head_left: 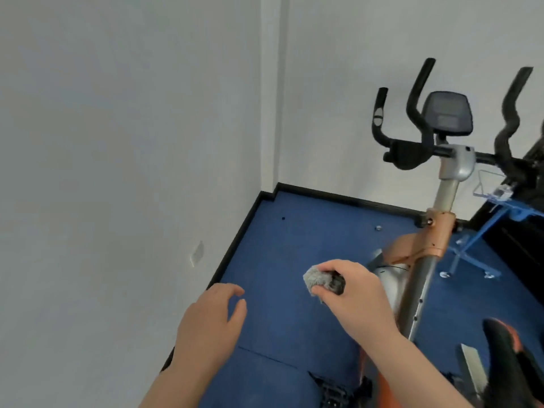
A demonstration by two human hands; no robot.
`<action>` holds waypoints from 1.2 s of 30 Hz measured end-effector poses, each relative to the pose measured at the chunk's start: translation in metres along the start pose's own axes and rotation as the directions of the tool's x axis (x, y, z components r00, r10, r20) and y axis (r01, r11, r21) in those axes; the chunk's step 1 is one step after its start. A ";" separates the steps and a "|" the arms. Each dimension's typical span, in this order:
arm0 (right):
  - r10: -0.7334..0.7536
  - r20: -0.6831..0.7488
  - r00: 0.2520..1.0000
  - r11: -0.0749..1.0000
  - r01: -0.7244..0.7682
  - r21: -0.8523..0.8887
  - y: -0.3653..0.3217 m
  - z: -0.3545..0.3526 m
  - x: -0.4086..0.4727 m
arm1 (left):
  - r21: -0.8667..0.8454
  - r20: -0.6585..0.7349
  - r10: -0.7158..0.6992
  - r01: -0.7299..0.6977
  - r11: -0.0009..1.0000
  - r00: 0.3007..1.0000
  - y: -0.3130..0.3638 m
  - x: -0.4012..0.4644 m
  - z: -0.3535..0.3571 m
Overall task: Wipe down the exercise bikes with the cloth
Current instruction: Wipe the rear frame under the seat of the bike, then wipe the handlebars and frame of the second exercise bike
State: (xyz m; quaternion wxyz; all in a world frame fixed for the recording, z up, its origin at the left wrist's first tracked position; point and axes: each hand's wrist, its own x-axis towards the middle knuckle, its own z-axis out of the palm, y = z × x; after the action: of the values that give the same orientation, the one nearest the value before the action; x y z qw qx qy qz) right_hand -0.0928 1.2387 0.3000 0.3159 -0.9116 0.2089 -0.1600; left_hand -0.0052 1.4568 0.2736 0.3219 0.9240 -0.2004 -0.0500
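An exercise bike (424,278) with an orange and silver frame stands at the right, its black handlebars (412,148) and dark console (447,113) high up. The black and orange saddle (506,357) shows at the lower right. My right hand (356,293) grips a bunched grey cloth (316,279) in the air just left of the bike's frame, not touching it. My left hand (212,319) hovers lower left over the blue floor with fingers loosely curled and holds nothing.
White walls meet in a corner behind the bike, with a black skirting (241,231) along the blue floor (294,245). A blue metal stand (482,237) and a dark machine (527,219) sit at the far right. A black pedal (332,390) lies near the bottom edge.
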 end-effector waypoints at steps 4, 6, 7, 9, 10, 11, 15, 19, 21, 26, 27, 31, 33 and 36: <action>0.147 -0.127 0.981 0.989 -0.146 0.018 -0.016 0.009 0.030 | 0.023 0.054 0.148 -0.149 0.989 0.988 -0.013 0.084 -0.021; 0.191 -0.185 0.964 0.981 -0.193 0.007 -0.018 0.008 0.045 | -0.001 0.061 0.187 -0.187 0.982 0.981 -0.013 0.121 -0.025; 0.209 -0.213 0.954 0.977 -0.213 0.003 -0.018 0.006 0.050 | -0.025 0.075 0.204 -0.202 0.979 0.976 -0.010 0.136 -0.024; 0.249 -0.282 0.926 0.966 -0.257 0.010 -0.019 0.000 0.057 | -0.094 0.127 0.242 -0.231 0.968 0.962 0.000 0.155 -0.018; 0.269 -0.314 0.911 0.960 -0.279 0.012 -0.017 -0.003 0.059 | -0.123 0.151 0.267 -0.250 0.960 0.952 0.005 0.163 -0.012; 0.287 -0.342 0.895 0.953 -0.301 0.012 -0.014 -0.007 0.063 | -0.142 0.175 0.297 -0.274 0.951 0.939 0.011 0.171 -0.005; 0.340 -0.460 0.820 0.924 -0.382 0.003 0.008 -0.023 0.087 | -0.141 0.279 0.419 -0.395 0.908 0.864 0.036 0.203 0.022; 0.334 -0.542 0.771 0.920 -0.392 0.008 0.040 -0.040 0.123 | -0.141 0.305 0.455 -0.433 0.890 0.837 0.064 0.250 0.049; 0.336 -0.575 0.746 0.920 -0.390 0.033 0.059 -0.051 0.147 | -0.147 0.286 0.474 -0.451 0.880 0.833 0.087 0.279 0.065; 0.313 -0.608 0.730 0.930 -0.364 0.041 0.107 -0.098 0.203 | -0.181 0.287 0.532 -0.500 0.847 0.797 0.173 0.343 0.108; 0.295 -0.611 0.735 0.935 -0.353 0.027 0.116 -0.109 0.216 | -0.207 0.274 0.545 -0.505 0.838 0.793 0.190 0.353 0.114; 0.116 -0.579 0.807 0.973 -0.209 -0.096 0.142 -0.154 0.291 | -0.301 0.222 0.534 -0.463 0.833 0.816 0.245 0.391 0.137; -0.009 -0.474 0.881 0.974 -0.099 -0.204 0.148 -0.163 0.332 | -0.341 0.249 0.521 -0.429 0.836 0.817 0.261 0.403 0.148; -0.098 -0.237 0.966 0.936 0.009 -0.351 0.161 -0.160 0.375 | -0.368 0.261 0.538 -0.432 0.823 0.802 0.277 0.418 0.163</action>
State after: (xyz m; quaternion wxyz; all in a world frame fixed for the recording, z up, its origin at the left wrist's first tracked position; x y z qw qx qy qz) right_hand 0.1177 0.8616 0.3760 0.1169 -0.9306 0.2472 -0.2433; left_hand 0.2475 0.9971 0.3310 0.4145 0.7583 -0.4773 -0.1593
